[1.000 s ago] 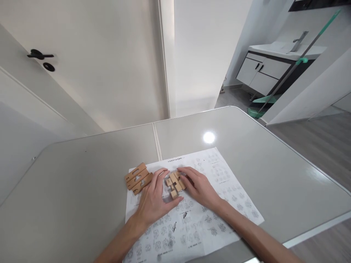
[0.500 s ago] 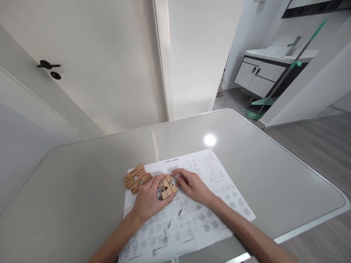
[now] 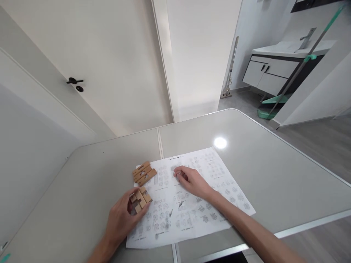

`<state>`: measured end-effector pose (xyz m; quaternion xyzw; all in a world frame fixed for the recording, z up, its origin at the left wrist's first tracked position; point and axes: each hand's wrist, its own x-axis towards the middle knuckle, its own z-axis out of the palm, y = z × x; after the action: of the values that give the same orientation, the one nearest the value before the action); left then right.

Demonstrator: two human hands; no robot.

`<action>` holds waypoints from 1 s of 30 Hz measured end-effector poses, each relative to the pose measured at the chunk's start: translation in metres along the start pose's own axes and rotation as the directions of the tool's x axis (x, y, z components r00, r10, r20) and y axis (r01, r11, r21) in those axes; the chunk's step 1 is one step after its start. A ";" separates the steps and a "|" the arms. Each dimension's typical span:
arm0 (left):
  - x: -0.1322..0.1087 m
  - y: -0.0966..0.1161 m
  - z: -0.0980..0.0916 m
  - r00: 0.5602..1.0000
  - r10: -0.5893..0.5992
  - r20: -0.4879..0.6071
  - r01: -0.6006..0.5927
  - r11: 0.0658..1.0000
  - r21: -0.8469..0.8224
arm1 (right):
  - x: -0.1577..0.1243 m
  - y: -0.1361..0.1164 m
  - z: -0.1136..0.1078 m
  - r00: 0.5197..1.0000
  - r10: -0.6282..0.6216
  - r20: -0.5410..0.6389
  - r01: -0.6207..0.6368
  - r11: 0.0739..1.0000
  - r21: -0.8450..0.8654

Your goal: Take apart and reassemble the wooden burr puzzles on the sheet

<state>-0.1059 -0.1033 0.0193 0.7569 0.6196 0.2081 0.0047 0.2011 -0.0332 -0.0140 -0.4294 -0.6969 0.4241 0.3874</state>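
My left hand (image 3: 120, 215) is closed around a wooden interlocking block puzzle (image 3: 140, 200), gripping it between thumb and fingers at the left edge of the printed sheet (image 3: 189, 219). The puzzle is made of several light bars with gaps between them. Just beyond it lie flat wooden pieces (image 3: 144, 173) side by side, with slots and dark marks, partly on the sheet. Over the sheet's upper middle, my right hand (image 3: 192, 179) is curled, with thumb and forefinger close together. Whether anything small is between those fingertips cannot be seen.
The grey table (image 3: 192, 131) has a pale seam and a metal edge. A closed door (image 3: 120, 65) stands behind it. Back right are a sink cabinet (image 3: 271, 71), a green-handled dustpan (image 3: 265, 114) and a mop (image 3: 230, 73).
My left hand has carried the block puzzle left and nearer to me, away from my right hand. The right hand stays over the sheet, fingers curled. The camera view has shifted slightly left.
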 end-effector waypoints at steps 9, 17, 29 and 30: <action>-0.007 0.007 0.007 0.992 -0.125 0.007 0.123 0.986 0.109 | -0.032 -0.024 -0.024 0.996 0.050 0.070 -0.043 0.995 -0.090; -0.012 -0.006 0.004 0.969 -0.249 -0.006 0.243 0.952 -0.184 | -0.110 -0.032 -0.034 0.958 0.225 -0.179 -0.217 0.974 0.059; -0.011 -0.003 0.001 0.946 -0.323 0.022 0.313 0.897 -0.313 | -0.143 -0.022 -0.009 0.961 0.189 -0.203 -0.192 0.981 0.006; -0.011 -0.004 0.002 0.949 -0.314 0.014 0.303 0.903 -0.304 | -0.143 -0.022 -0.009 0.958 0.192 -0.211 -0.195 0.981 0.008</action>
<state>-0.1103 -0.1124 0.0134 0.6359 0.6923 0.3102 0.1423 0.2505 -0.1694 -0.0155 -0.5406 -0.6091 0.4075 0.4131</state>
